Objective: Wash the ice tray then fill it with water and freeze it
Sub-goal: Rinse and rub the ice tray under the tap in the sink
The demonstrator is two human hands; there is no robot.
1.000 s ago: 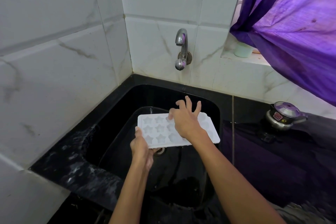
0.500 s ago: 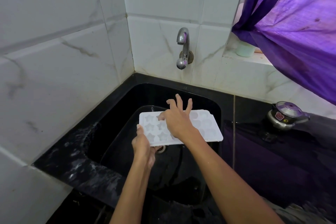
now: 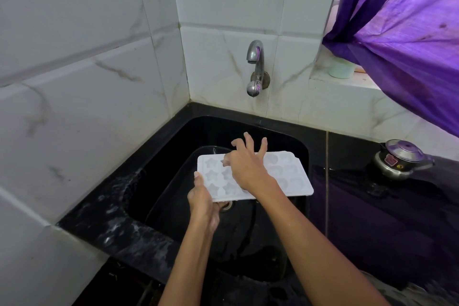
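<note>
A white ice tray [image 3: 285, 176] with star-shaped and round cells is held level over the black sink [image 3: 173, 146]. My left hand [image 3: 202, 202] grips its near left corner, thumb on the rim. Spread across the middle of the tray lies my right hand [image 3: 246, 166], fingers apart and fingertips down in the cells. The steel tap [image 3: 255, 67] on the back wall stands above and behind the tray; no water stream is visible from it.
A black counter [image 3: 372, 206] surrounds the sink, wet at the near left. A steel pressure cooker [image 3: 400, 161] sits on it to the right. A purple curtain [image 3: 409, 32] hangs upper right over a sill holding a pale green cup [image 3: 341, 68]. White tiled walls close the left and back.
My right hand has slid leftward across the tray's cells. The left hand keeps its hold on the tray's corner; the tray stays over the sink.
</note>
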